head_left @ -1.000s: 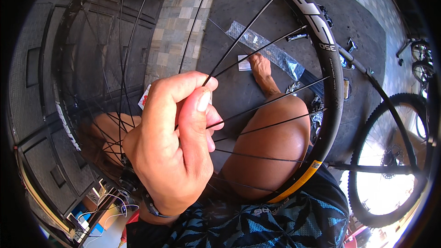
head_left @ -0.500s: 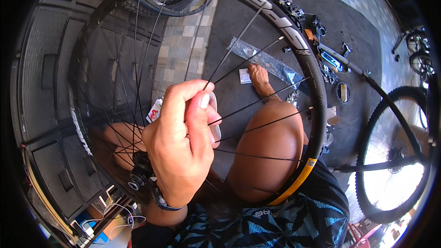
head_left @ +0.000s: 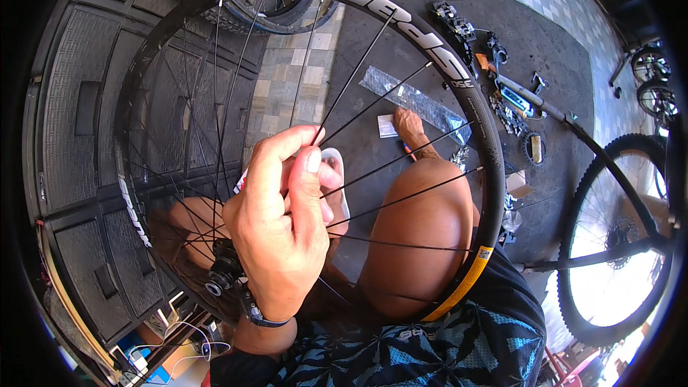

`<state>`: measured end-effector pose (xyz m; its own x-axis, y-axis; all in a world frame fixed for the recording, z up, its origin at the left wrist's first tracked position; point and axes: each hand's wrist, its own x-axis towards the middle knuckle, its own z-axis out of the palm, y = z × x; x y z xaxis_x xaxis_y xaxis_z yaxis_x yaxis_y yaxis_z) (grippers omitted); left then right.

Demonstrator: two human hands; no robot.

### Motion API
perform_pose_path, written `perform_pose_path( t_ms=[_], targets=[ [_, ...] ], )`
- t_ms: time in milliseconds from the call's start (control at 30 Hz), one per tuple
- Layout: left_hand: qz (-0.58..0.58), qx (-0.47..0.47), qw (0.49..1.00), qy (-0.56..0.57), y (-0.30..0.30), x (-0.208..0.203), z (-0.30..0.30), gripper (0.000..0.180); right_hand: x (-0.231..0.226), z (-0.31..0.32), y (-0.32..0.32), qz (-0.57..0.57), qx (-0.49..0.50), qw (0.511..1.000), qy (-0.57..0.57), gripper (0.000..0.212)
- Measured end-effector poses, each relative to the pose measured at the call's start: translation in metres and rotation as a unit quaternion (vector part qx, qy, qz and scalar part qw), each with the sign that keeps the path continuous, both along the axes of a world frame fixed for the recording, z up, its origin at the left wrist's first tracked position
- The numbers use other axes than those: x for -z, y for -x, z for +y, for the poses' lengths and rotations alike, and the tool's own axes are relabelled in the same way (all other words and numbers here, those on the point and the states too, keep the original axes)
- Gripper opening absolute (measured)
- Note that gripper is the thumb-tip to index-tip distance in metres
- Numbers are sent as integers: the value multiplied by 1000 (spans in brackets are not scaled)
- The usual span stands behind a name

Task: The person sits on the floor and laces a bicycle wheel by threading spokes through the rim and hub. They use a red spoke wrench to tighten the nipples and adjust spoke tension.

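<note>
A black bicycle wheel (head_left: 489, 165) with pale lettering and a yellow label on its rim fills the middle of the view. My left hand (head_left: 283, 215), a dark band at its wrist, reaches in among the spokes. Its index finger and thumb pinch a thin black spoke (head_left: 352, 75); the other fingers are curled beneath. The black hub (head_left: 225, 270) lies to the left of my wrist, partly covered by it. Just behind my fingertips shows a white-rimmed object (head_left: 340, 160), mostly hidden. My right hand is not visible.
My bent knee (head_left: 416, 233) is behind the wheel. On the dark mat lie a clear plastic strip (head_left: 416, 104), a white card (head_left: 387, 126), a sprocket (head_left: 532, 148) and several bike parts. A bike frame with a wheel (head_left: 573, 244) stands right; black drawers (head_left: 86, 136) stand left.
The wheel's top edge has shifted slightly down in the view. My left hand keeps its pinch on the spoke, and an orange-tipped item now shows beside my foot.
</note>
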<state>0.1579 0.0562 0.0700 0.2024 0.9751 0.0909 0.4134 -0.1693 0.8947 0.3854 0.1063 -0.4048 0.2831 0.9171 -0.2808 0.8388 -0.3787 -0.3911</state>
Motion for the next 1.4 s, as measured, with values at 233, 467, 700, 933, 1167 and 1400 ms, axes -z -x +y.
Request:
perform_pose_path(
  t_ms=[233,467,700,933,1167,1400],
  targets=[
    [83,23,938,-334,2,-19,3,26,-62,-53,-62,216,198,946,-137,20],
    [-176,174,968,-53,-22,-63,-46,39,-432,-151,-113,160,168,915,-330,13],
    [-372,266,886,68,-33,-91,-69,49,-626,-201,21,51,-143,956,-252,19],
    [-386,200,892,124,30,-91,-78,32,-622,-207,79,38,-204,954,-217,15],
    [-375,139,901,166,38,-77,-81,26,-589,-213,94,49,-220,936,-272,14],
    [-490,43,856,160,39,-62,-73,25,-558,-203,95,368,80,866,-330,14]
  ],
)
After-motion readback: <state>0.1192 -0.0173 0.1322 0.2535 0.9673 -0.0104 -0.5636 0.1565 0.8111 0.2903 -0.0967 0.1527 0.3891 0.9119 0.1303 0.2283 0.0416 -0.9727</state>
